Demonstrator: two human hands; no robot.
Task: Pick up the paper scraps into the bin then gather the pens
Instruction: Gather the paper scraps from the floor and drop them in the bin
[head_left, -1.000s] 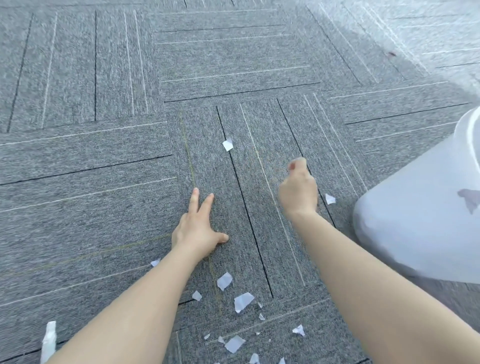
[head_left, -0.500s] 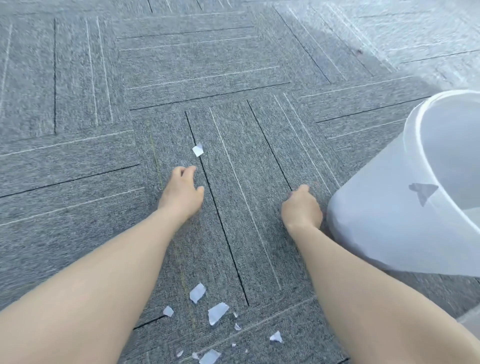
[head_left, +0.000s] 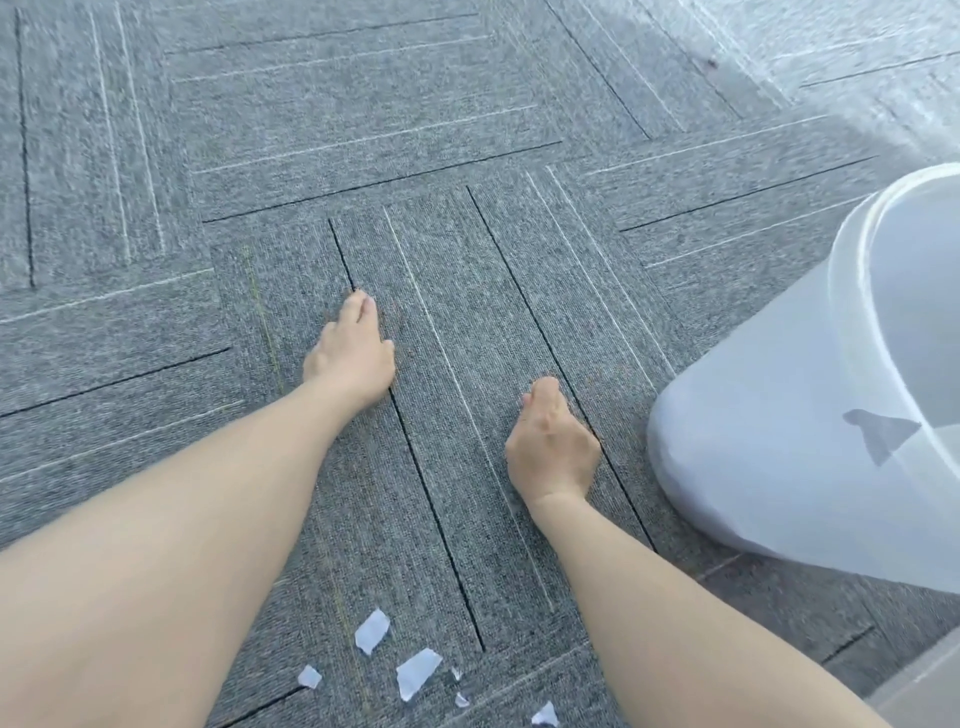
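You are pinching your left hand (head_left: 352, 353) against the carpet (head_left: 363, 104), probably over a scrap I cannot see, curling your right hand (head_left: 550, 447) closed beside the bin (head_left: 769, 467) for dropping, while scraps (head_left: 372, 630) are lying nearer; no pens showing.
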